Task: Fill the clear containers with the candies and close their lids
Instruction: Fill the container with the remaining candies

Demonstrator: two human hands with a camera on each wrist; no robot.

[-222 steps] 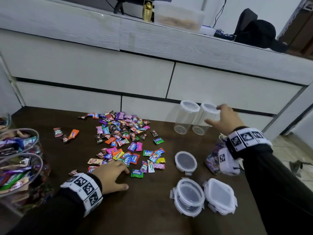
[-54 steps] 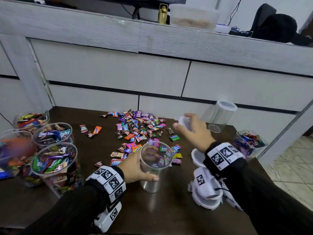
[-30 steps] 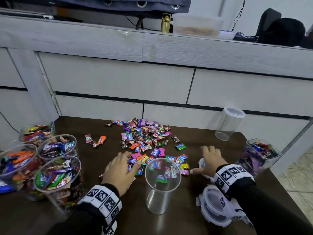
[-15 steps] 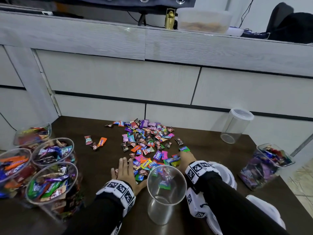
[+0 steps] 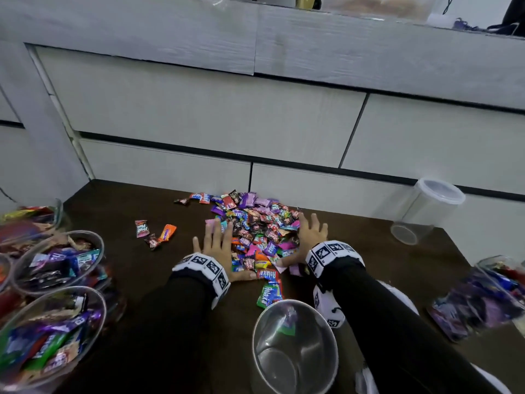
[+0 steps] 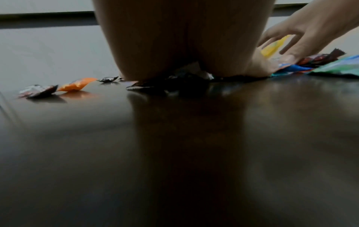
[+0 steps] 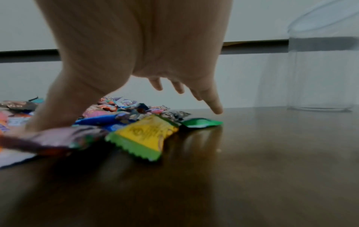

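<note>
A heap of bright wrapped candies lies on the dark wooden table. My left hand lies flat against the heap's left side, fingers straight. My right hand flanks its right side, fingers spread, thumb on the wrappers; in the right wrist view the right hand arches over the candies. An open clear container with one or two candies inside stands in front of the heap between my forearms. Another clear container, lidded and without candies, stands at the back right.
Several candy-filled open containers crowd the left edge. One more filled container sits at the right. White lids lie partly hidden under my right forearm. Three stray candies lie left of the heap. White drawer fronts rise behind the table.
Both hands have slid forward along the two sides of the candy heap, crowding the candies closer together. The view has tilted down and nearer to the table.
</note>
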